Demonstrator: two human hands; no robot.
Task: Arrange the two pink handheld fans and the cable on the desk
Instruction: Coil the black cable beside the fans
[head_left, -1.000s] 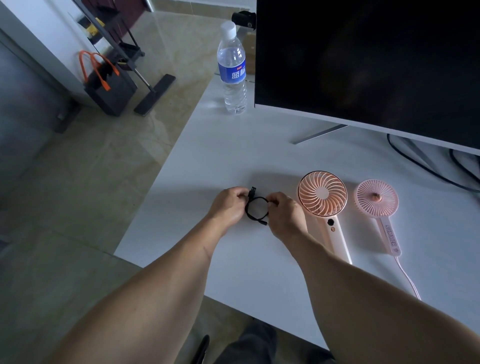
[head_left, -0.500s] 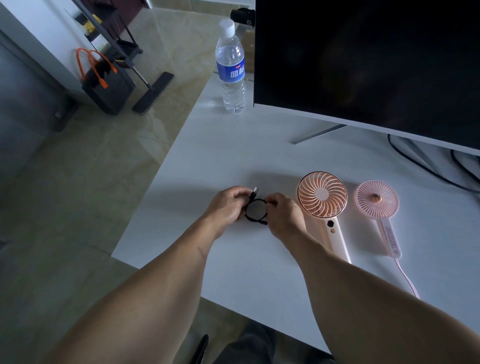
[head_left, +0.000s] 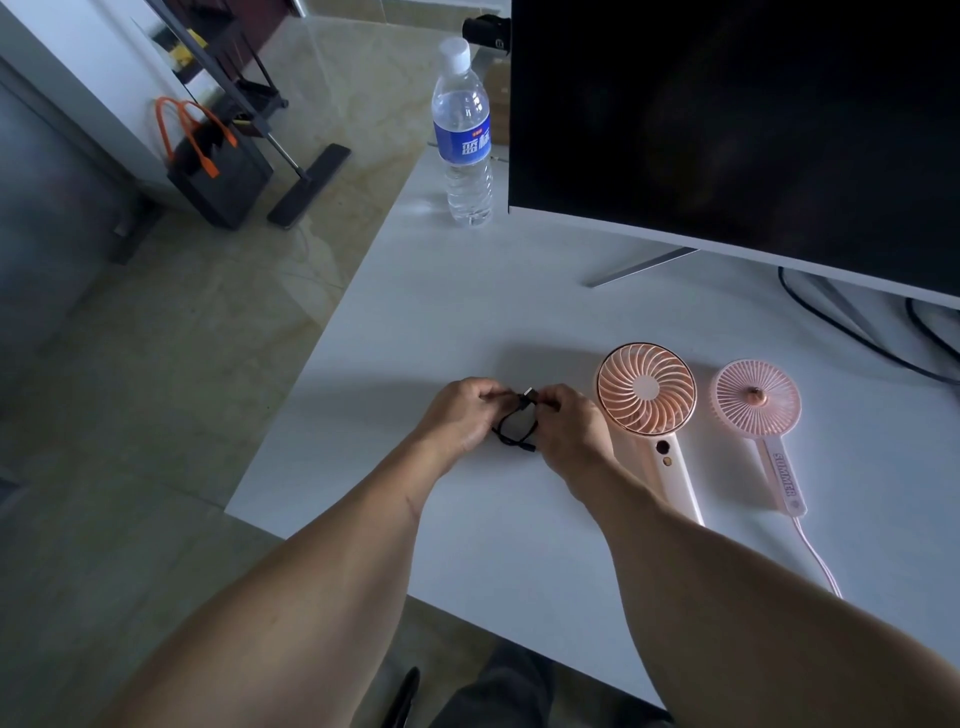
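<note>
We see both hands meeting over the white surface (head_left: 415, 322), near its left edge; the left hand (head_left: 460, 415) pinches one part of a short black cable (head_left: 511, 434) between thumb and curled fingers, and the right hand (head_left: 569, 428) pinches it from the other side, close to a plug end that pokes up between them; the cable hangs in a small loop below the fingers, its lower plug end just above or on the surface, and we cannot tell which. Just right of the right hand lies the larger pink fan (head_left: 645, 387), flat on its back, head far and handle near; the right forearm covers the near end of its handle. Beside it on the right, apart from it, lies the smaller pink fan (head_left: 756, 400), also head far, with a thin pink cord (head_left: 818, 561) running from its handle toward the near edge. Farther back stand a water bottle (head_left: 464, 135), upright, and to its right a dark monitor (head_left: 727, 119).
</note>
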